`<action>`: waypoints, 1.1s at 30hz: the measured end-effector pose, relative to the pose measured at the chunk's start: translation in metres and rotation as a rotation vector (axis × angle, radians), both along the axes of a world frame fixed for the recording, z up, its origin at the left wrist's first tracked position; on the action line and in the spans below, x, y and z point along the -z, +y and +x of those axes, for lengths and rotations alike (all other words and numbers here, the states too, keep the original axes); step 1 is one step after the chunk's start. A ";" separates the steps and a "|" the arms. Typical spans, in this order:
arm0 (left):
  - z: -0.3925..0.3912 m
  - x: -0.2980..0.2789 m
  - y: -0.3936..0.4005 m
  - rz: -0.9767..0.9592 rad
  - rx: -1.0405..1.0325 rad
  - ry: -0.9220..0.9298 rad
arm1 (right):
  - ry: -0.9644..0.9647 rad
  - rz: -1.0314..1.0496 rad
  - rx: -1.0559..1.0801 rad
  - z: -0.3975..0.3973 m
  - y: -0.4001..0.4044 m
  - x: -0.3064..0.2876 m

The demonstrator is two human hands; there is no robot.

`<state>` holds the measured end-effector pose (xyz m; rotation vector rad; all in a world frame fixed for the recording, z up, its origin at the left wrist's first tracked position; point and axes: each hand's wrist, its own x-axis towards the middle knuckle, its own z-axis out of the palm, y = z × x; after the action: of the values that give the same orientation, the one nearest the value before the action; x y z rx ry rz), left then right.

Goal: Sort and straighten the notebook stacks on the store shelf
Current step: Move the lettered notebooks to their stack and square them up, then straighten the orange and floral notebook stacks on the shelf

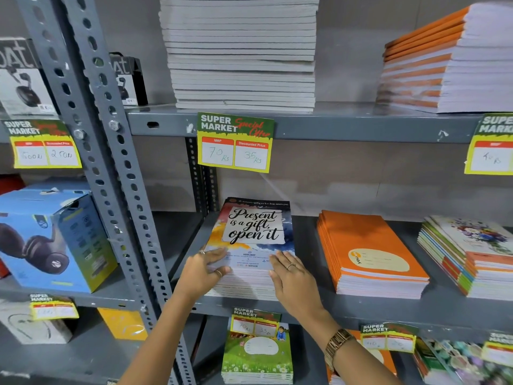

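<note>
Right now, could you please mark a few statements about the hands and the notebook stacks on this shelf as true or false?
1. Both hands rest on the stack topped by the "Present is a gift" notebook. True: the left hand and the right hand lie on its near corners.
2. The orange notebook stack sits to the left of that stack. False: it sits to the right.
3. The price tag above shows a discounted price of 35 Rs. True.
4. The watch is on the left wrist. False: it is on the right wrist.
5. The right hand is lifting a notebook. False: it lies flat on the cover.
</note>
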<state>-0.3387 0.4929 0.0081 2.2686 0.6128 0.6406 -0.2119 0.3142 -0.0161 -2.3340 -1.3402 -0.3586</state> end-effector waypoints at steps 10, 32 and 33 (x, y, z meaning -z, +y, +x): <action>0.027 0.015 -0.065 0.422 -0.047 0.062 | -0.088 -0.028 0.259 0.030 -0.071 -0.006; 0.174 0.024 -0.213 0.393 0.217 0.301 | 0.017 -0.183 0.335 0.151 -0.214 0.019; 0.175 0.025 -0.215 0.383 0.196 0.307 | 0.008 -0.207 0.326 0.153 -0.216 0.020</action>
<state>-0.1633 0.2784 -0.0166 2.7748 0.4261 0.3342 -0.0589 0.0986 -0.0358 -2.7308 -1.0325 -0.3190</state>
